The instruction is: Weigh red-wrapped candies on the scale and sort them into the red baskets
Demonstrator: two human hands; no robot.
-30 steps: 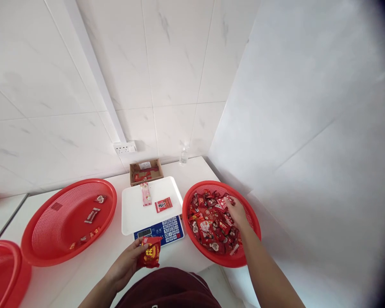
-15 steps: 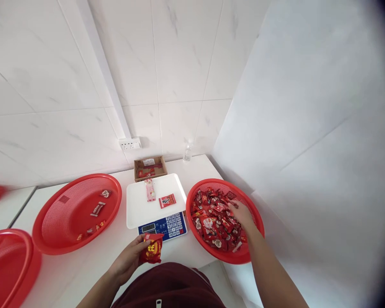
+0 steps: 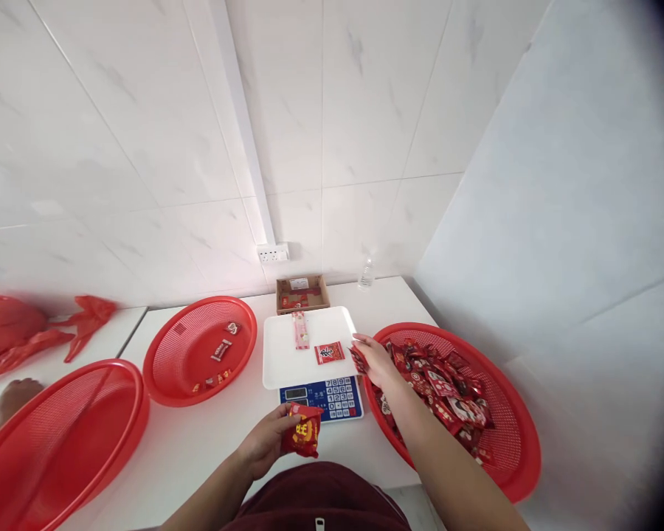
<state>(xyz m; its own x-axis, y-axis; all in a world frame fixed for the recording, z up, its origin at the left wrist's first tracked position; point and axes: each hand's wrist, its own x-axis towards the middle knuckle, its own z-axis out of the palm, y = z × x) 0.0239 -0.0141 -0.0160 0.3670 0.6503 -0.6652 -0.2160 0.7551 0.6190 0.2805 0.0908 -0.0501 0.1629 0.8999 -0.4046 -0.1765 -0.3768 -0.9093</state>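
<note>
Beside the right grip [image 3: 376, 363], pinched on a red packet [image 3: 357, 360], the loaded basket [image 3: 510, 444] seems set for easy reach; the left grip [image 3: 270, 440], closed on a gold-printed packet [image 3: 303, 432], leaves the tray [image 3: 282, 363] unblocked.

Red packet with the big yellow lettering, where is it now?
In the head view, the red packet is in the left hand, low and just left of centre, nearest the scale's blue control panel.
</note>
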